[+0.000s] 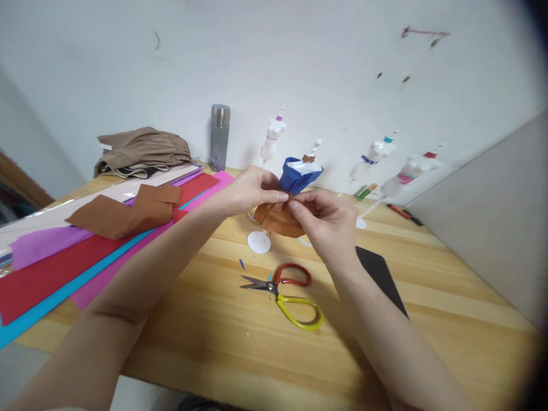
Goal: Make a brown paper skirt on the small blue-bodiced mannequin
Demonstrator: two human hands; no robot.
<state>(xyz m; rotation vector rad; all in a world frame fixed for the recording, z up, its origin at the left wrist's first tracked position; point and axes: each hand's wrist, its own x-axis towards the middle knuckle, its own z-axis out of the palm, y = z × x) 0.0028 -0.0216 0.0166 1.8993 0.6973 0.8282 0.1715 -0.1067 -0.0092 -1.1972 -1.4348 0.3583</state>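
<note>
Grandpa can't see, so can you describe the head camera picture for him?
A person's left hand and right hand pinch brown material just below the blue top on a mannequin. Open scissors lie on the wooden table, with coloured sheets to the left.

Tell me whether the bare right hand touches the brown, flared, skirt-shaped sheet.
Touching. The head view shows the right hand with its thumb pressed against the brown sheet, near its gathered top.
</note>
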